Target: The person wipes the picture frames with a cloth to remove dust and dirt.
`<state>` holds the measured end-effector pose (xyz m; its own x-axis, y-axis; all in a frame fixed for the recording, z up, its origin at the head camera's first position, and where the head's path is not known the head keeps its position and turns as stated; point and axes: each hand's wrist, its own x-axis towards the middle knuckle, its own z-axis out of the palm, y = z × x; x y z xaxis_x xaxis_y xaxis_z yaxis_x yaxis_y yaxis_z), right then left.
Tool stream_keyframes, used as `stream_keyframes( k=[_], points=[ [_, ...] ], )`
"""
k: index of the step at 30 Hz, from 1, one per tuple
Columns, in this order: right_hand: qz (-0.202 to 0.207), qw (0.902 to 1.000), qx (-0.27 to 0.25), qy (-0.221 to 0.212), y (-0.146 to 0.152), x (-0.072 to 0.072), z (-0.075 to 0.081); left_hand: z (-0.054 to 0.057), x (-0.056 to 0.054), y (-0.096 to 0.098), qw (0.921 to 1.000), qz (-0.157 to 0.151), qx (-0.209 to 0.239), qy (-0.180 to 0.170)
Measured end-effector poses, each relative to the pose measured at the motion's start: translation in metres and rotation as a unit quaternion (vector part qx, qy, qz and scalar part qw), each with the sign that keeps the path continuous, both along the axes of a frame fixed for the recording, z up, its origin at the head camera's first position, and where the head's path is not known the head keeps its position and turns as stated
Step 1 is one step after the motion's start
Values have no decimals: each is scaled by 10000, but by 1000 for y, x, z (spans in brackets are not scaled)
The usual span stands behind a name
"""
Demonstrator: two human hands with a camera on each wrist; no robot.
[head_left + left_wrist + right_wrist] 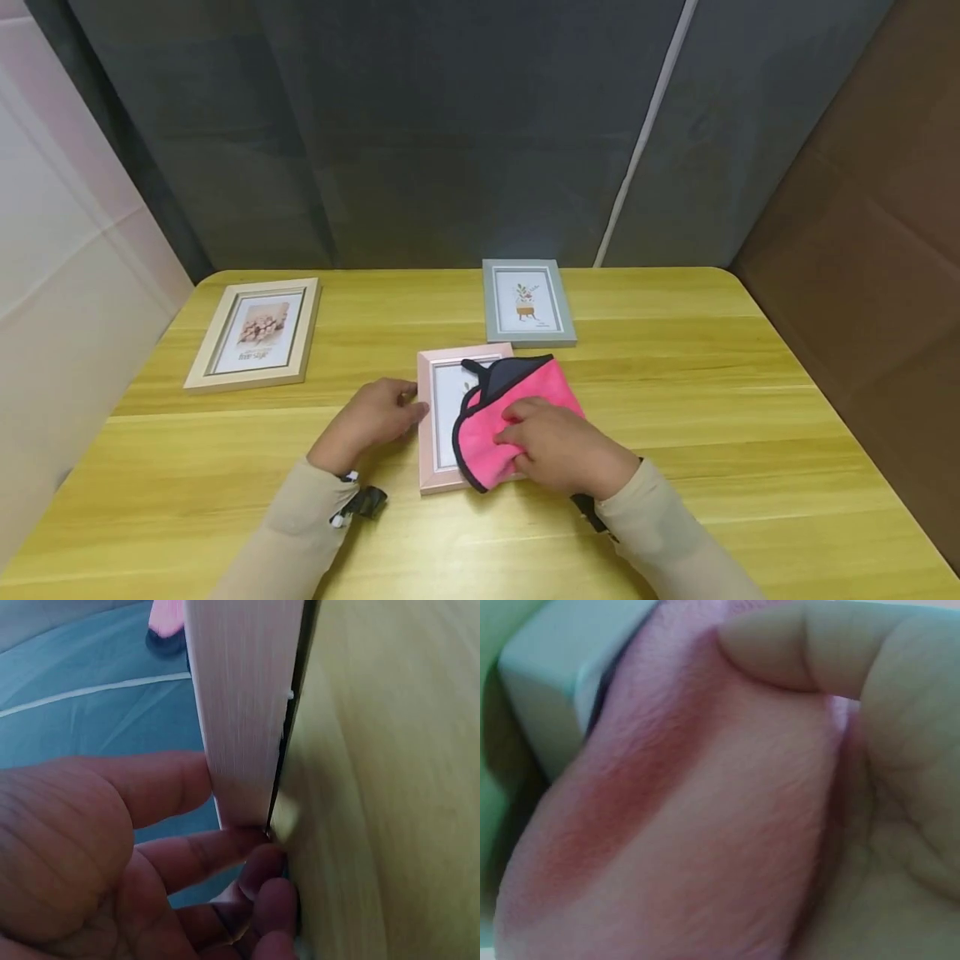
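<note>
A pink picture frame (427,446) lies flat near the middle of the table. My left hand (373,423) holds its left edge; in the left wrist view the thumb (172,787) touches the pink side and the forefinger (214,855) is at the corner. Over the frame's right half spreads a bright pink cloth (480,437) with black trim and a dark folded corner. With curled fingers my right hand (562,446) grips this cloth against the frame. The right wrist view has the thumb (780,649) pressed into the bunched cloth (735,817). Most of the picture beneath is covered.
Behind the pink frame, slightly right, a grey-blue picture frame (566,333) lies on the wooden table (712,400). A cream picture frame (303,342) lies at the back left. A dark curtain (450,133) hangs along the table's far edge.
</note>
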<state>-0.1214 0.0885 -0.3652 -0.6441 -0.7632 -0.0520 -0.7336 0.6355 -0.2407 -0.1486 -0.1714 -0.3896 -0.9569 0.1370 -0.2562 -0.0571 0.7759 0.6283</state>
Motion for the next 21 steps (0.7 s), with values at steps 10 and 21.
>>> stream_keyframes(
  k=[10,21],
  points=[
    [850,9956,50,386,-26,21,-3,1,2,2,9988,-142,-310,362],
    [241,9989,-40,-408,-3,6,8,0,3,-2,9993,-124,-240,265]
  ],
)
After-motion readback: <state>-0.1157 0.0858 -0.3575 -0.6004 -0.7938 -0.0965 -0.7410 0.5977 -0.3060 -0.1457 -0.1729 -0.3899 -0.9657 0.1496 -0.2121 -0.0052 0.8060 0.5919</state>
